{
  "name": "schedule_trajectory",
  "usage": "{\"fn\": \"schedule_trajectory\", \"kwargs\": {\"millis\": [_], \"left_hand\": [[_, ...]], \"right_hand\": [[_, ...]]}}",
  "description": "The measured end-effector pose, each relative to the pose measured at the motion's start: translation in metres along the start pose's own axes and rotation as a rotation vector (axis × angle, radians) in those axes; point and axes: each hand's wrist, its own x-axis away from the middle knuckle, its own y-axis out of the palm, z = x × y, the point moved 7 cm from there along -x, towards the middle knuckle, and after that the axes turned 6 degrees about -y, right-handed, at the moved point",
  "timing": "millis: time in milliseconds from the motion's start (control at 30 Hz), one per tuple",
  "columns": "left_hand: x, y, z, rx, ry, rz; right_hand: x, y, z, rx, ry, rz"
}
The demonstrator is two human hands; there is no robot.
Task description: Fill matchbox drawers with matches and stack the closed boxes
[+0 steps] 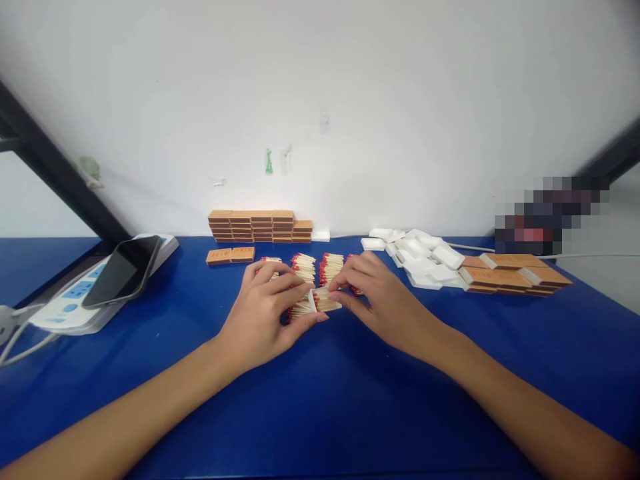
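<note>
A small white matchbox tray (pixel 313 300) with red-tipped matches (pixel 325 301) lying in it is between my two hands, just above the blue tabletop. My left hand (pixel 267 307) is closed around the tray's left side, thumb in front and fingers behind. From the other side, my right hand (pixel 373 297) pinches at the matches by the tray's right end; its fingertips partly hide them. Behind the hands, loose matches lie in several heaps, among them a middle heap (pixel 303 267) and one to its right (pixel 331 267). My fingers cover parts of these heaps.
Orange matchboxes (pixel 250 227) are stacked against the wall, with two more boxes (pixel 231 255) in front. White empty trays (pixel 417 253) are piled at right beside orange matchbox sleeves (pixel 515 275). At left, a phone (pixel 125 270) rests on a white power strip (pixel 70 310) with cables.
</note>
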Motion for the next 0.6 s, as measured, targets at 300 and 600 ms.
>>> {"fn": "schedule_trajectory", "kwargs": {"millis": [300, 600], "left_hand": [[-0.0001, -0.0007, -0.0048, -0.007, -0.022, 0.022], [0.0005, -0.0001, -0.0036, 0.016, -0.007, 0.024]], "right_hand": [[0.0021, -0.0062, 0.0026, -0.037, 0.002, -0.009], [0.0028, 0.0006, -0.0027, -0.063, -0.002, -0.027]]}}
